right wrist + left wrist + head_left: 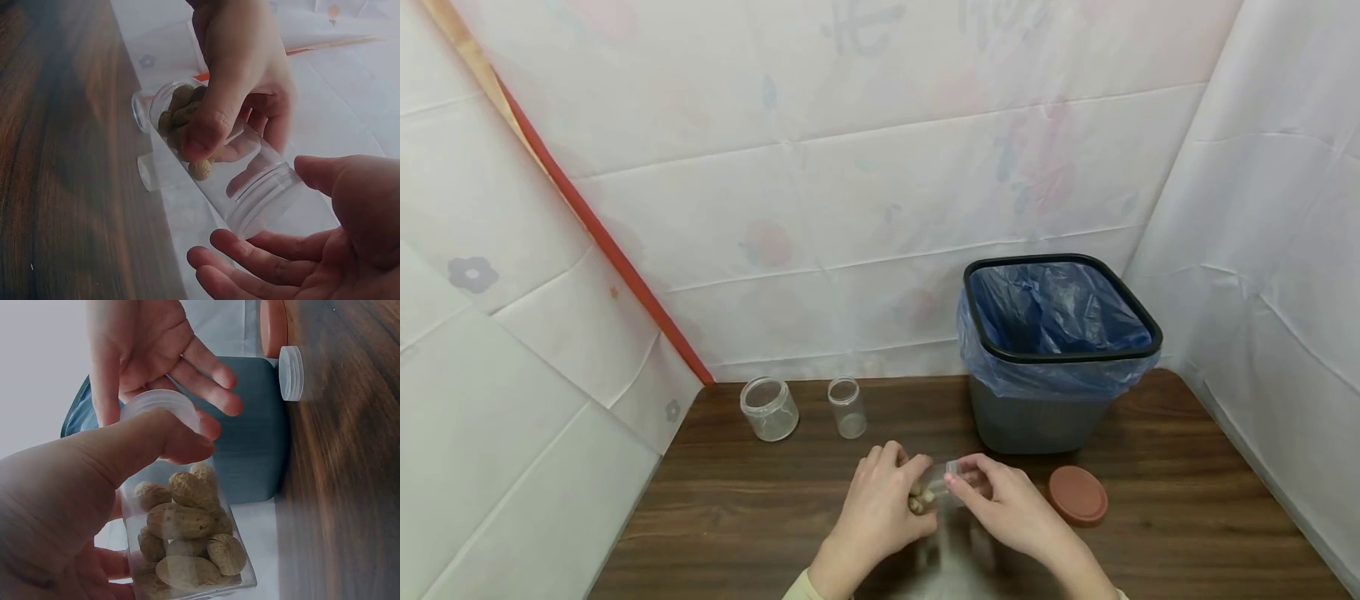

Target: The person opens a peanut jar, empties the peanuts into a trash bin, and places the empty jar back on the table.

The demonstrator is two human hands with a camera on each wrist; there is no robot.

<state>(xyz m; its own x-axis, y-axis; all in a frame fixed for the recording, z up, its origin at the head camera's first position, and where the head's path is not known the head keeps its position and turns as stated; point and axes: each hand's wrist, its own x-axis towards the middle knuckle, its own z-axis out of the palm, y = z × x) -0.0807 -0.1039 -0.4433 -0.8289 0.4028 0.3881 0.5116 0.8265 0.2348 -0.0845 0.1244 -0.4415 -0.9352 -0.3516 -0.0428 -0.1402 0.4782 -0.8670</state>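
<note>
Lying nearly on its side, a clear jar [234, 550] holds several peanuts [181, 522] towards its base. My left hand [880, 500] grips the jar round its body, thumb across the near side. Its uncapped mouth [265, 200] faces my right hand [1011, 508]. The right thumb and loosely straight fingers [269, 259] frame the rim from either side, with the thumb tip right at it. Close to the right hand, a reddish-brown lid [1077, 495] lies on the wooden table [737, 508]. Beside that lid is a small clear screw cap [292, 374].
A wide clear jar [769, 410] and a narrower clear jar [848, 408] stand uncovered at the table's back left. Behind my right hand is a dark bin [1030, 417] with a blue liner [1075, 304]. White patterned sheets [880, 208] hang around the table.
</note>
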